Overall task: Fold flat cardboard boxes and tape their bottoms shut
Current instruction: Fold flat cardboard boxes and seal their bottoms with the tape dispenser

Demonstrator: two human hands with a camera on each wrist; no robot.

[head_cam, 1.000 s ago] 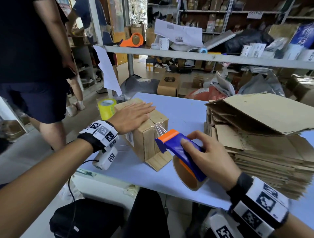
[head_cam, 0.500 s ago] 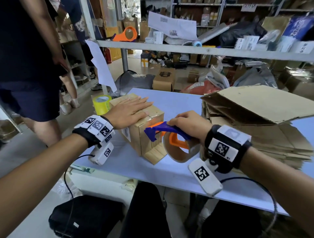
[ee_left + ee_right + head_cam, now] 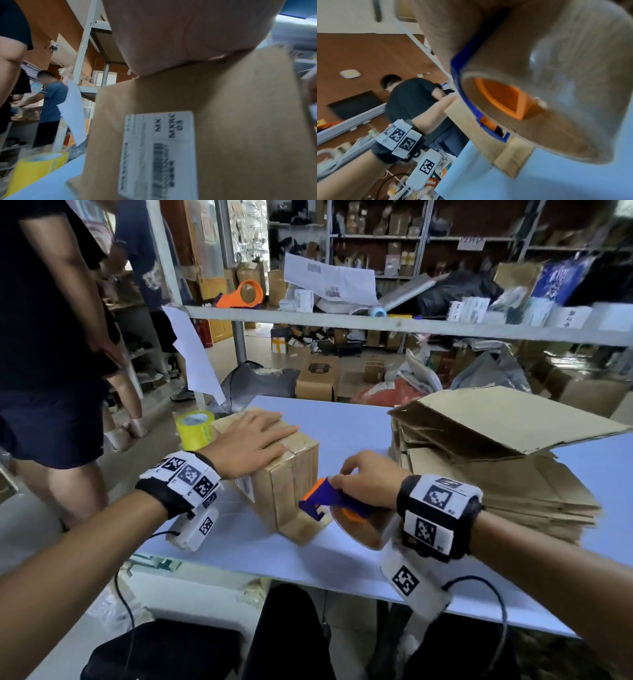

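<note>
Folded box (image 3: 274, 470) at table (image 3: 342, 422) centre, taped bottom up; left hand (image 3: 250, 443) flat, fingers straight, pinning it against dispenser's pull; right hand (image 3: 366, 477) wrapped round tape dispenser (image 3: 329, 501), nose on side wall at box's 4 o'clock; flat cardboard stack (image 3: 496, 474) at 3 o'clock

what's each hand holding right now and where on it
The right hand grips the tape dispenser by its blue top. The left hand holds nothing; it lies flat on top of the box.
</note>
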